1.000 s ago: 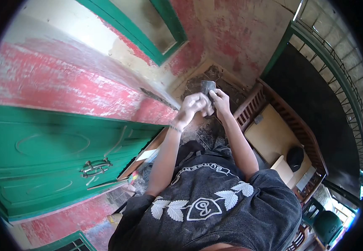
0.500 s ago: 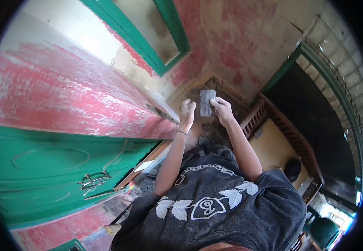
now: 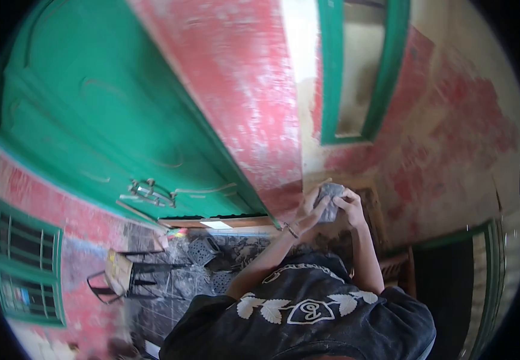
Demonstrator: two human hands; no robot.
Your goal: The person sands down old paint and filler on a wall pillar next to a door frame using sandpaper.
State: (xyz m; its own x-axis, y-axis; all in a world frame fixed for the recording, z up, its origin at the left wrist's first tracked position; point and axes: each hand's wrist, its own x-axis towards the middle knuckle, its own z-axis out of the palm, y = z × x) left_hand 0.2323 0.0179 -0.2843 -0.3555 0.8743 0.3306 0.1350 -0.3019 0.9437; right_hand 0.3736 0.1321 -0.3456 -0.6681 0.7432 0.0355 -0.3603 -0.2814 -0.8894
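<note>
Both hands meet in front of my chest around a grey, dusty rectangular piece of folded sandpaper point(image 3: 332, 189), which looks bent or tilted between them. My left hand point(image 3: 309, 207) closes on its left side, fingers lying across its face. On the right edge, my right hand point(image 3: 352, 207) grips with thumb and fingertips. A dark bracelet point(image 3: 290, 230) circles the left wrist. Just beyond the hands stands the corner of a wall with worn red paint point(image 3: 248, 102).
A green door point(image 3: 104, 114) with a metal handle point(image 3: 152, 193) is on the left. Ahead is a green-framed window point(image 3: 362, 72). On the dusty tiled floor are a chair point(image 3: 119, 273) and dark perforated clogs point(image 3: 203, 251). A dark panel point(image 3: 443, 294) stands at the right.
The view has swung left, bringing the chair and clogs into sight. My left hand, apart from the sandpaper before, now holds it too; the right hand has kept its grip.
</note>
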